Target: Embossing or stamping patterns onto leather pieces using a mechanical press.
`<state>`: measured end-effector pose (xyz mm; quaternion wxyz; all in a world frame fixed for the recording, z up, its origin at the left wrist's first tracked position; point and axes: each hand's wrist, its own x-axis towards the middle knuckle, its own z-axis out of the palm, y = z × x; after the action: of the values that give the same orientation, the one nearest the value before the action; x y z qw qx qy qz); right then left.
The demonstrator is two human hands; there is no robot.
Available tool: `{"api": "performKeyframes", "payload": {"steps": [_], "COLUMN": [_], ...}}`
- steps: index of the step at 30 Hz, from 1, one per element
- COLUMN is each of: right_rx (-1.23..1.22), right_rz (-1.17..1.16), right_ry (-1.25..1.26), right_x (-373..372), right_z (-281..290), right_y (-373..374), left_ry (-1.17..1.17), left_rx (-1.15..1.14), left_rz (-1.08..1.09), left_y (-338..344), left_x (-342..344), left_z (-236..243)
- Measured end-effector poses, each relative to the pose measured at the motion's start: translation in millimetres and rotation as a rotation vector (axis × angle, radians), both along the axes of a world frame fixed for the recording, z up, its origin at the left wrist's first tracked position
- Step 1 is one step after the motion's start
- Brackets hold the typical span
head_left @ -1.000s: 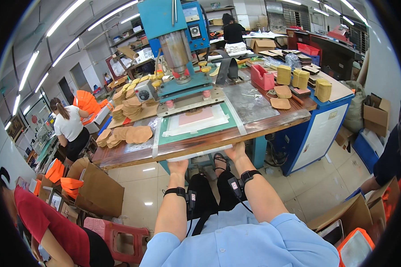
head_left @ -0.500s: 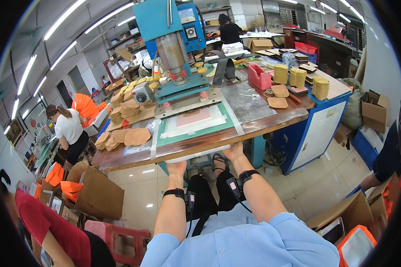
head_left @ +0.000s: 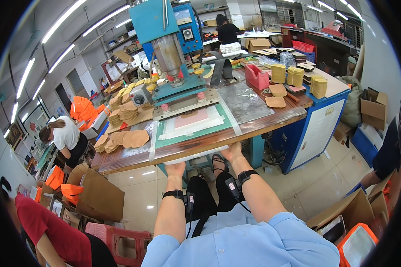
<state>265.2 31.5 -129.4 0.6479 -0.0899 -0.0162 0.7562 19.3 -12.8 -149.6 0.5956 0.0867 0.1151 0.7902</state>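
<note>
At the table's front edge, my left hand (head_left: 175, 169) and my right hand (head_left: 232, 152) reach in under the edge, at the two ends of a white strip (head_left: 199, 154). The tabletop hides the fingers of both hands, so their grip does not show. Beyond the edge, a green mat (head_left: 229, 126) lies taped to the wooden table (head_left: 267, 121). White sheets (head_left: 171, 133) with a pink rectangle (head_left: 196, 119) rest on the mat. A teal press (head_left: 178, 91) stands over the far end of the sheets, with a small brown piece (head_left: 189, 115) partly beneath it.
Tan rounded pieces (head_left: 137, 139) lie in stacks left of the mat. To the right are a metal plate (head_left: 249, 107), a red tape dispenser (head_left: 256, 77) and yellow bundles (head_left: 295, 76). Cardboard boxes (head_left: 98, 191), a red stool (head_left: 120, 242) and several people surround the table.
Both hands stay at the white strip under the edge. My view shifts slightly. At the left, the person in white bends lower. The press looks unchanged.
</note>
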Motion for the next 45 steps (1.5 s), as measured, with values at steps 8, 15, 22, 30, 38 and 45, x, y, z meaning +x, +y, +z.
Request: {"api": "performKeyframes", "payload": {"steps": [8,15,22,30,38,45], "right_rx": [0.035,0.101,0.994,1.420,1.267,1.721], "right_rz": [0.002,0.424,0.752,0.291,0.287,-0.006], "right_ry": [-0.010,-0.564,-1.505,-2.396,-2.549,-1.908], "right_x": [-1,51,59,-52,-87,-62], "right_z": [-5,-26,140,138,126,133], "right_y": [5,-8,-59,63,110,19], "left_ry": [-0.007,-0.025,0.594,0.961,1.020,0.851], "left_rx": [0.041,-0.003,-0.355,0.076,-0.053,-0.183], "left_rz": [-0.010,0.023,-0.664,-0.701,-0.339,-0.187], "left_y": [1,-6,-56,-55,-2,13], "left_x": [-2,7,-9,12,-10,-26], "left_z": [3,5,11,154,166,144]}}
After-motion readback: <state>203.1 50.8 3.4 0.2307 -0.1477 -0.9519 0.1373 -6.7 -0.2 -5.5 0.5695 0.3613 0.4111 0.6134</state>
